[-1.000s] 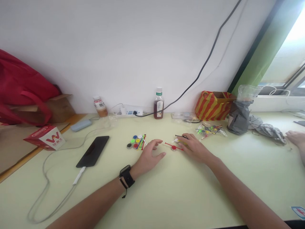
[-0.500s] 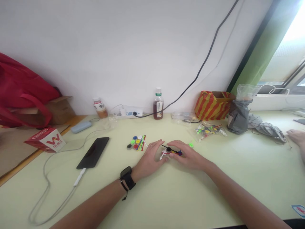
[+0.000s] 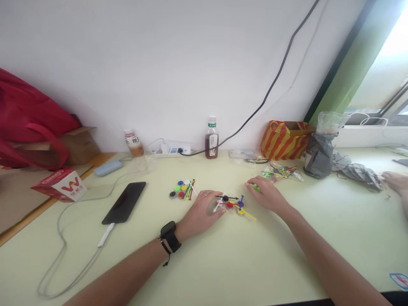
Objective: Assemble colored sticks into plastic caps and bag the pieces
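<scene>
My left hand (image 3: 202, 212) lies on the table with thumb and fingers apart, beside a cluster of small plastic arrow spinners. In that cluster are a black spinner (image 3: 225, 198), a red one (image 3: 229, 205), a blue one (image 3: 241, 204), a yellow one (image 3: 241, 211) and a white one (image 3: 218, 205) close to my left fingers. My right hand (image 3: 266, 193) is to the right of them, its fingers curled around a green spinner (image 3: 255, 187), which is partly covered. Left of my left hand are several coloured round bases (image 3: 181, 194) and a bunch of loose plastic arrows (image 3: 189, 190).
A clear bag of spinner parts (image 3: 280, 171) lies beyond my right hand. A phone (image 3: 124, 203) with a charging cable lies left. Along the wall stand a dark drink bottle (image 3: 211, 140), a power strip (image 3: 174, 149) and a striped bag (image 3: 283, 140). Another person's hand (image 3: 395, 180) rests far right.
My right hand has left the spinner cluster and moved right and away to the green spinner. The cluster is now uncovered. My left hand has stayed nearly still.
</scene>
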The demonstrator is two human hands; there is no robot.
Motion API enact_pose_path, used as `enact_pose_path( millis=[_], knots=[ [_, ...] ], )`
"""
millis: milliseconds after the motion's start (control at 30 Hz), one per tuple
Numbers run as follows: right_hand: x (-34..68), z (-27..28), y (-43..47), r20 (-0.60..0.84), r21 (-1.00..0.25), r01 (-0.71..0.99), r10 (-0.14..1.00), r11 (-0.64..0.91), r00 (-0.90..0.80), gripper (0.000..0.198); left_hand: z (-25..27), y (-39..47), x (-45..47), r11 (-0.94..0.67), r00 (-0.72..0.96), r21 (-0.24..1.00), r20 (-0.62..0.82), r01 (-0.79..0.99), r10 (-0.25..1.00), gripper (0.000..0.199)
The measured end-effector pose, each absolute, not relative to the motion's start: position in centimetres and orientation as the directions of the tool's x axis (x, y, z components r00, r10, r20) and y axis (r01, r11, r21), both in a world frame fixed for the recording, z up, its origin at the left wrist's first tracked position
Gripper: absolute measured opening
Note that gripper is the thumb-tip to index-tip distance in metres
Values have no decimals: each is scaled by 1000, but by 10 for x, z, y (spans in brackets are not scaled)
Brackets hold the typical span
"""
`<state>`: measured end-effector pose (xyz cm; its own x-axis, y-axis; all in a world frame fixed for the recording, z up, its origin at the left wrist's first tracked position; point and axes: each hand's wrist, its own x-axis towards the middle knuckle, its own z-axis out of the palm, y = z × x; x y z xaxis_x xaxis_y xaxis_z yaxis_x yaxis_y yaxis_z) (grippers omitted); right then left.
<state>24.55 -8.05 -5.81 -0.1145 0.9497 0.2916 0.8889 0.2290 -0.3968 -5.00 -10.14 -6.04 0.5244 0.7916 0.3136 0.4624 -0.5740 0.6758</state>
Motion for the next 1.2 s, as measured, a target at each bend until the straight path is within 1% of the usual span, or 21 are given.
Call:
enact_pose_path(
  millis=[133,267,433,600,667,767,833,933,1100,1200],
  knots=[
    [232,-53,-87,262,-501,800,939,329,-222,30,-58,-102,-49,-589,537,676,325,443,778,38],
    [221,-50,-94,249,-626,663,911,410,-329,30,-57,-103,-48,-602,541,687,349,408,765,34],
    [223,-45,-98,209,-728,547,893,414,-398,30,-57,-101,-47,-602,553,715,359,354,752,28],
    [234,-35,-100,181,-765,502,883,403,-434,33,-54,-100,-47,-581,573,742,330,334,750,27],
    [235,-32,-102,169,-764,492,866,417,-471,39,-54,-100,-47,-581,574,740,327,338,751,26],
    [232,-32,-103,137,-754,502,848,425,-512,54,-54,-100,-47,-588,578,738,333,332,745,26],
    [229,-36,-104,135,-761,486,838,430,-529,60,-54,-100,-48,-589,580,741,336,323,742,27],
    [222,-41,-104,157,-800,420,825,428,-543,59,-55,-101,-48,-585,584,750,336,308,739,29],
    [209,-44,-108,168,-870,312,823,383,-542,48,-53,-102,-47,-601,584,746,362,286,727,26],
    [203,-43,-111,146,-900,273,823,341,-548,44,-55,-103,-47,-608,565,731,372,311,736,36]
  ],
)
